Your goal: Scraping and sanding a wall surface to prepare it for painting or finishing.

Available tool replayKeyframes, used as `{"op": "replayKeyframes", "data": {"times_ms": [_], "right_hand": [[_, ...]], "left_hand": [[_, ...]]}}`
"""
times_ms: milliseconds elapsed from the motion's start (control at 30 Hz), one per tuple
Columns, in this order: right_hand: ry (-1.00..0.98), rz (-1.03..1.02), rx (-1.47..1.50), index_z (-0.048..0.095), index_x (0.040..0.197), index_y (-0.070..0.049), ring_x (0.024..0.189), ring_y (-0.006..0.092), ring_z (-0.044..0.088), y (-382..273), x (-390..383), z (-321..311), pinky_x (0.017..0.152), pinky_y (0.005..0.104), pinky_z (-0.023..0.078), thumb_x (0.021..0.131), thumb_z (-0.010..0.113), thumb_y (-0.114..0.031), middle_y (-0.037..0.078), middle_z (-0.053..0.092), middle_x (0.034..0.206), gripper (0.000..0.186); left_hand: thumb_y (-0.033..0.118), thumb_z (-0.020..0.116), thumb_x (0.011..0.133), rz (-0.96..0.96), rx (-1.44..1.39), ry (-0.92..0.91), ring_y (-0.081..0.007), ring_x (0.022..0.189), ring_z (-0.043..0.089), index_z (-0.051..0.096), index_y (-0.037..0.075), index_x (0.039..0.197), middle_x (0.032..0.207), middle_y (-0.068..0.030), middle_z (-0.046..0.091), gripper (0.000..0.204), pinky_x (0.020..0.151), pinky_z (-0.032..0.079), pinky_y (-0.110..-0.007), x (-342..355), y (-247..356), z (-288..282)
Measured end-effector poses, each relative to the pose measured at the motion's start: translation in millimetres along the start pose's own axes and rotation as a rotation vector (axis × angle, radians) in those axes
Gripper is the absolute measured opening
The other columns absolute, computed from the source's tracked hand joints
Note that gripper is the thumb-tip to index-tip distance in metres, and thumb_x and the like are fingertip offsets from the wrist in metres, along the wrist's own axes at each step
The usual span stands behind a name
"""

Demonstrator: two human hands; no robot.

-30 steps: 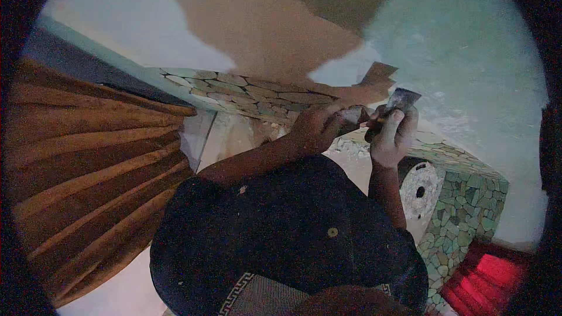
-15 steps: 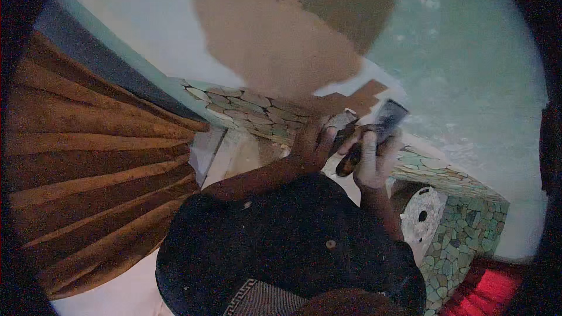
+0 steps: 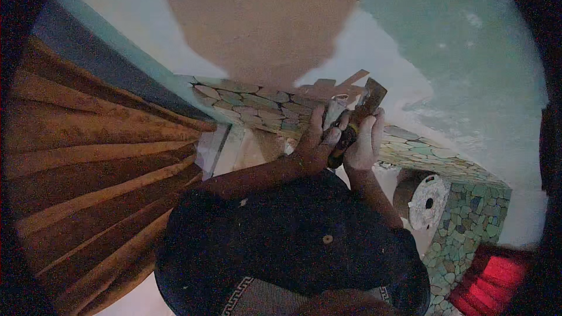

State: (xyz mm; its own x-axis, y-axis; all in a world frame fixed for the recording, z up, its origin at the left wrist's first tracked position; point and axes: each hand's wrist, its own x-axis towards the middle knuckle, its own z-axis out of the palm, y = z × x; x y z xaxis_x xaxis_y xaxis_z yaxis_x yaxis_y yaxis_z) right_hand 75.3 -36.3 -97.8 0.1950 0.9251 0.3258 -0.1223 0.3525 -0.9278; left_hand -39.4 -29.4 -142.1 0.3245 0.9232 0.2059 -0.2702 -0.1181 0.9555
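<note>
My left hand [image 3: 319, 136] is closed round a pale, whitish-smeared flat piece [image 3: 334, 112]; its exact kind is hard to make out in the dim light. Close beside it, my right hand [image 3: 364, 143] grips a putty knife with its fingers pointing up along the tool. The broad, flat blade of this putty knife [image 3: 371, 96] tilts up and to the right. Its dark handle, with a yellowish band, runs down between my two hands, and part of it is hidden by my fingers. Both hands are in front of my chest, near the wall.
Ahead stands a wall [image 3: 404, 41] with green paint, white patches and a large shadow. A stone-patterned band [image 3: 252, 100] runs along its lower part. Brown curtains [image 3: 105, 164] hang at left. At right are a round white-topped object [image 3: 426, 203] and red cloth [image 3: 494, 281].
The putty knife's blade has swung up and left, from leaning rightward to standing steeper. My right hand has moved up and left, nearer my left hand, its fingers straighter. The view has shifted slightly.
</note>
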Motion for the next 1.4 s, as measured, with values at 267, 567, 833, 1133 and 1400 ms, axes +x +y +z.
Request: {"op": "replayKeyframes", "data": {"times_ms": [267,567,833,1133,1400], "right_hand": [[0.011,-0.008,0.010,0.043,0.118,-0.002,0.084,0.0132,0.051,9,-3,0,0.075,0.0295,0.046,0.102,0.048,-0.017,0.008,0.054,0.106,0.022],[-0.295,0.028,0.149,0.042,0.115,-0.004,0.084,0.0123,0.050,-3,23,-12,0.076,0.0292,0.045,0.102,0.048,-0.021,0.006,0.052,0.095,0.022],[-0.242,-0.374,-0.157,0.044,0.111,0.000,0.080,0.0145,0.058,-12,47,-23,0.074,0.0318,0.049,0.103,0.046,-0.019,0.011,0.062,0.090,0.021],[-0.031,-0.432,-0.562,0.061,0.102,0.000,0.073,0.0203,0.063,-91,76,-20,0.065,0.0318,0.050,0.097,0.059,-0.016,0.013,0.065,0.085,0.017],[0.144,-0.390,-0.598,0.067,0.091,-0.001,0.069,0.0159,0.060,-116,90,-2,0.065,0.0303,0.049,0.091,0.070,-0.019,0.011,0.066,0.081,0.018]], "left_hand": [[0.029,0.044,0.101,0.145,0.042,0.227,-0.0227,0.107,0.050,0.025,-0.004,0.137,0.119,-0.0169,0.049,0.052,0.095,0.041,-0.039,4,-10,9],[0.025,0.047,0.101,-0.013,0.145,0.347,-0.0222,0.102,0.056,0.037,-0.007,0.133,0.113,-0.0173,0.056,0.047,0.089,0.048,-0.039,18,7,10],[0.030,0.043,0.103,0.185,0.392,0.375,-0.0280,0.108,0.059,0.044,-0.001,0.135,0.123,-0.0206,0.059,0.045,0.096,0.045,-0.042,27,39,24],[0.035,0.037,0.105,0.214,0.122,0.086,-0.0240,0.103,0.058,0.040,-0.001,0.137,0.115,-0.0163,0.059,0.048,0.092,0.047,-0.040,60,75,40],[0.033,0.039,0.104,0.401,0.175,0.043,-0.0240,0.111,0.053,0.035,-0.004,0.140,0.123,-0.0177,0.054,0.052,0.098,0.041,-0.041,77,75,39]]}}
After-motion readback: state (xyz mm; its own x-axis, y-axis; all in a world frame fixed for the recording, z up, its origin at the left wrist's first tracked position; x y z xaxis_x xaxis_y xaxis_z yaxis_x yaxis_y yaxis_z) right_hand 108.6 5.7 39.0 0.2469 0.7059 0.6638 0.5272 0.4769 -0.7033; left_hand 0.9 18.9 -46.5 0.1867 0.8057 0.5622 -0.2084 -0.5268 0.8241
